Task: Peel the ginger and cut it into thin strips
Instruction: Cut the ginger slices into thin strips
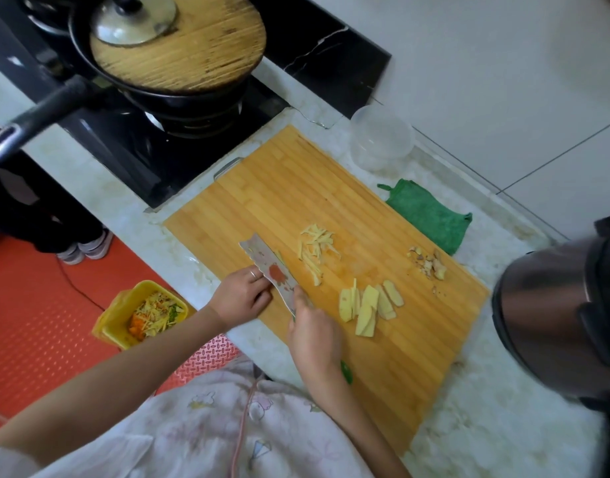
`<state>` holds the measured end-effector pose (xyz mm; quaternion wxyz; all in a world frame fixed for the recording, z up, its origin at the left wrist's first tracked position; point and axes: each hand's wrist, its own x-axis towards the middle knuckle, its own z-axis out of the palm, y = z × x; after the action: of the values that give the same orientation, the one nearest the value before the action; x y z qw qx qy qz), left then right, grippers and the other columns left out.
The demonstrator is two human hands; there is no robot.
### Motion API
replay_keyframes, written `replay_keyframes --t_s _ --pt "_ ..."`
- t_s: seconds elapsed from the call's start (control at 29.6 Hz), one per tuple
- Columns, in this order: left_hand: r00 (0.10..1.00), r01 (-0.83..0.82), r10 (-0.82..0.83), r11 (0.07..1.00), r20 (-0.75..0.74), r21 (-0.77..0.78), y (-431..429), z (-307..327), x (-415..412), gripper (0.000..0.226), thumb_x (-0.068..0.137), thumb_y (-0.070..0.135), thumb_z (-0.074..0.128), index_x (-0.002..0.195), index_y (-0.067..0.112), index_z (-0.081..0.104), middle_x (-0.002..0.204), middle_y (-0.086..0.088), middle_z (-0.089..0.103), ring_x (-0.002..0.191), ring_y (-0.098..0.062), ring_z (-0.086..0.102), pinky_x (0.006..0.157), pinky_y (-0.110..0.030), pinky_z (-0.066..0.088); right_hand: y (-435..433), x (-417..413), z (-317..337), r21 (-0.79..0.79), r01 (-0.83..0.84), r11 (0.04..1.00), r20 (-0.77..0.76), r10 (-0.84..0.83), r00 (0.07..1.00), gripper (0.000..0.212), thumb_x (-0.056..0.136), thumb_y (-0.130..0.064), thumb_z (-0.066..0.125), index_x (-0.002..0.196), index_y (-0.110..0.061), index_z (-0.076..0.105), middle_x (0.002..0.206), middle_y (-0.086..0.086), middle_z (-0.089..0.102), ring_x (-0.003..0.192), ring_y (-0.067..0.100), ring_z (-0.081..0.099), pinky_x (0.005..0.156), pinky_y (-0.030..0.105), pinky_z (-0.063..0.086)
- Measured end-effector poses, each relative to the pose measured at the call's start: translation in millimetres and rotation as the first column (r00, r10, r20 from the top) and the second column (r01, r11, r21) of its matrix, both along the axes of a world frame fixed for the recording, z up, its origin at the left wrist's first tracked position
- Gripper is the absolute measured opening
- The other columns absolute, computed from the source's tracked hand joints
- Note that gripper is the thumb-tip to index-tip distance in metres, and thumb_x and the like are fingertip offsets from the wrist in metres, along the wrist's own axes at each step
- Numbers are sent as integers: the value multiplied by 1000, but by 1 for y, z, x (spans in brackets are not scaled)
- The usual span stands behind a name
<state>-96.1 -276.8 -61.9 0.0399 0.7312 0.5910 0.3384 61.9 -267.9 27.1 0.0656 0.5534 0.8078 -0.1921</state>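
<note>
On the bamboo cutting board (383,381) lie a heap of thin ginger strips (315,248), several flat ginger slices (367,305) and a small pile of peel scraps (429,263). My right hand (314,334) grips the green handle of a knife (274,270), whose blade is tilted flat side up over the board's left edge. My left hand (243,294) rests its fingertips against the blade's flat side. A red mark shows on the blade.
A black wok (158,94) with a wooden lid sits on the stove at the back left. A clear plastic bowl (381,138) and a green cloth (429,213) lie behind the board. A steel kettle (552,322) stands at the right. A yellow scrap bin (119,317) is on the floor.
</note>
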Motion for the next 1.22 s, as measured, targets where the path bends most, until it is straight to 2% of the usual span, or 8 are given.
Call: replay_keyframes --t_s 0.37,0.44,0.54,0.68,0.88,1.05,1.11,1.22 --pt "1000 26 -26 999 2 30 4 -4 -4 22 81 9 48 72 3 68 75 -12 67 80 -24 48 80 -31 40 -6 -1 -17 32 -9 999 -27 10 1000 62 96 -18 52 150 -22 23 77 -1 63 60 14 52 42 22 22" --pt "999 42 -42 999 -17 2 4 -6 -4 23 82 10 48 77 3 70 79 -12 68 81 -24 50 83 -32 41 -11 -3 -22 89 9 996 13 -10 1000 74 79 -16 73 144 -22 40 47 -10 35 39 7 30 37 18 5" --pt "997 58 -60 997 -45 -47 2 -11 -8 24 84 12 47 85 4 70 88 -12 69 84 -27 57 91 -38 43 -13 -8 -33 215 29 976 3 -30 1000 83 52 -14 89 129 -20 59 45 -12 -1 38 0 -3 39 15 -8" --pt "997 53 -57 996 -48 -67 3 -8 -8 26 84 13 47 84 4 71 89 -12 70 85 -27 57 93 -38 42 -14 -7 -24 89 10 996 26 -13 1000 77 72 -10 77 140 -23 45 44 -12 7 37 -2 5 38 17 -1" --pt "999 45 -46 997 -6 -56 1 -8 -7 41 97 20 36 85 5 72 89 -11 70 86 -26 57 91 -37 43 -15 -10 -26 152 42 988 21 -46 999 82 59 -8 84 133 -22 54 43 -12 18 34 5 15 38 17 -4" --pt "999 44 -43 998 19 -43 1 -6 -6 33 92 14 41 81 3 71 86 -12 70 86 -24 52 87 -33 42 -10 -7 -16 -2 -11 1000 -53 11 999 66 95 -14 49 152 -28 17 87 -1 63 65 15 54 41 20 19" --pt "999 44 -43 997 20 -67 1 -8 -7 26 84 11 46 85 3 71 89 -12 69 89 -25 53 89 -34 43 -7 -7 -12 -13 23 1000 -55 -24 998 64 97 -15 46 152 -29 15 121 -2 62 82 16 61 43 20 22" --pt "998 57 -56 995 18 -78 2 -13 -9 25 83 10 48 89 3 70 92 -12 68 90 -26 54 89 -36 45 -4 -10 -8 -57 62 996 -17 -63 998 63 98 -16 46 151 -31 16 126 -4 60 90 16 63 44 20 22"
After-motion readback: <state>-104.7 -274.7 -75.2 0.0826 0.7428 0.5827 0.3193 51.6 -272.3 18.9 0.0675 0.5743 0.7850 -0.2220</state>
